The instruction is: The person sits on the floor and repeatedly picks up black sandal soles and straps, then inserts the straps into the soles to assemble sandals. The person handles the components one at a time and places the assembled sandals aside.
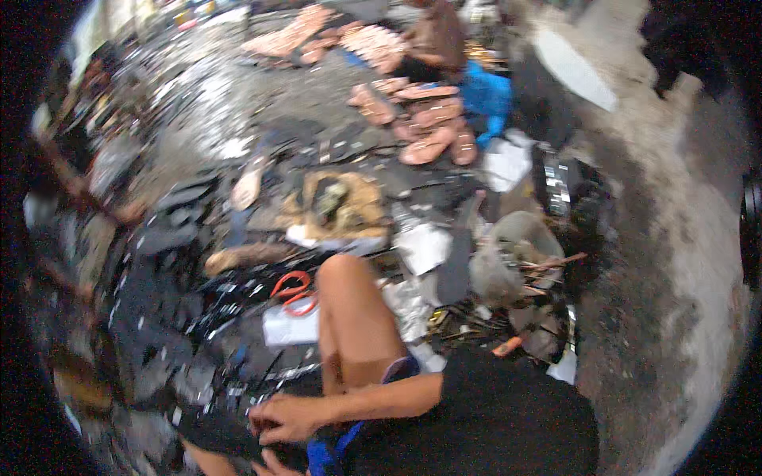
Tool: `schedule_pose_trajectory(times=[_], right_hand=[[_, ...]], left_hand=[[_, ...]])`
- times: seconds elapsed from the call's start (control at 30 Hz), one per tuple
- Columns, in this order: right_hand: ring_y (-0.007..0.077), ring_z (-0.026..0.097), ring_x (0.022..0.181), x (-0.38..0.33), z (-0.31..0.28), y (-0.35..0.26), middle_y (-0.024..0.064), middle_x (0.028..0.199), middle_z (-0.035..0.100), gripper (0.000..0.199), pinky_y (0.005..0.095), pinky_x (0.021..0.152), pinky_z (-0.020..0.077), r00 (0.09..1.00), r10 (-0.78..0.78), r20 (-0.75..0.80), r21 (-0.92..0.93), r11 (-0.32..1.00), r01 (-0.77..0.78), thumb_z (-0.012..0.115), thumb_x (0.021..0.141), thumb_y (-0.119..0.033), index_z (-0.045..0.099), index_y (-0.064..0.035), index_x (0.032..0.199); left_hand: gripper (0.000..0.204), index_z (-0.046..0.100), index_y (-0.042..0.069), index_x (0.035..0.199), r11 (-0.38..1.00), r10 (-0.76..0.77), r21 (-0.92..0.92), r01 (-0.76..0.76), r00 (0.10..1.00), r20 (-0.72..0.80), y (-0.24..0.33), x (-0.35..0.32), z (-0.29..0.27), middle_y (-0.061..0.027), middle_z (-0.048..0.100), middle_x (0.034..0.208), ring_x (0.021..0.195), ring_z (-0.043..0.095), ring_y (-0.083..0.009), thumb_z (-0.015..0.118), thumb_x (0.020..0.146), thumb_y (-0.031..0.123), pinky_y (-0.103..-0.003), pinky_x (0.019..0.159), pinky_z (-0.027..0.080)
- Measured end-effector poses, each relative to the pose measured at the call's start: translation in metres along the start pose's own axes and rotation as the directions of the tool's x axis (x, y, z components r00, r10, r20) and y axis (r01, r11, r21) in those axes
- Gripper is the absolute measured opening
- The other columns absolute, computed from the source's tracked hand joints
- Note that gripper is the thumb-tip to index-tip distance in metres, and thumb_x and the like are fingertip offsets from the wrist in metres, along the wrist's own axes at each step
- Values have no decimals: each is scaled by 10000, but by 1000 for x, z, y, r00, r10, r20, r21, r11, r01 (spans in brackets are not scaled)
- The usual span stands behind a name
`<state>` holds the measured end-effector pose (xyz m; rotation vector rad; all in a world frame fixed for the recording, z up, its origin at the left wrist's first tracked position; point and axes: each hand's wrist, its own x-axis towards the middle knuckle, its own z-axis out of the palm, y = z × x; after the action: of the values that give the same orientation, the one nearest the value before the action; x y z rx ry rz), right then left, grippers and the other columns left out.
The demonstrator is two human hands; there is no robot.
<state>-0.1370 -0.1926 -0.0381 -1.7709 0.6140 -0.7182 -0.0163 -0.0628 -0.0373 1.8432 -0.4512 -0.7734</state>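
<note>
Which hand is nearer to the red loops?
Right. The right hand is below the red loops in the picture, apart from them; the left hand is farther below, partly cut off by the lower edge.

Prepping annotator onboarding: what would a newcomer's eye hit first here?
Probably the pinkish sole-shaped pieces near the top of the view, with a bright blue item at their right. Closer in, the orange-red loops, likely scissors handles, stand out left of the raised knee, and a whitish bucket with sticks in it sits to the right.
</note>
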Motion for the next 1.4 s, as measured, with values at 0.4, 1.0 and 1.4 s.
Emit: schedule_pose_trajectory(times=[0.4, 1.0, 1.4], right_hand=[[244, 645, 1021, 18, -21, -28, 119, 1088, 627, 285, 361, 834, 535, 963, 264, 49, 238, 934, -268, 777, 854, -154, 635, -45, 1075], [200, 607, 692, -18, -13, -44, 84, 842, 624, 143, 308, 572, 471, 973, 111, 202, -164, 983, -78, 779, 846, -139, 752, -55, 959], [282, 669, 746, -23, -8, -42, 100, 856, 635, 130, 375, 644, 543, 978, 75, 194, -276, 961, -18, 758, 801, -134, 701, -44, 876]], left_hand=[[343, 602, -26, 1195, 975, 19, 212, -66, 976, 216, 81, -8, -32, -140, 675, 1072, 976, 646, -245, 680, 934, 181, -356, 866, 517], [342, 620, -3, 1195, 997, 64, 21, -71, 966, 250, 33, -35, -38, -66, 695, 1046, 974, 637, -133, 732, 885, 86, -308, 853, 531], [354, 595, 27, 1183, 927, 240, 196, -320, 906, 348, 26, -33, -42, -201, 655, 1066, 1010, 669, -344, 721, 855, 72, -376, 846, 537]])
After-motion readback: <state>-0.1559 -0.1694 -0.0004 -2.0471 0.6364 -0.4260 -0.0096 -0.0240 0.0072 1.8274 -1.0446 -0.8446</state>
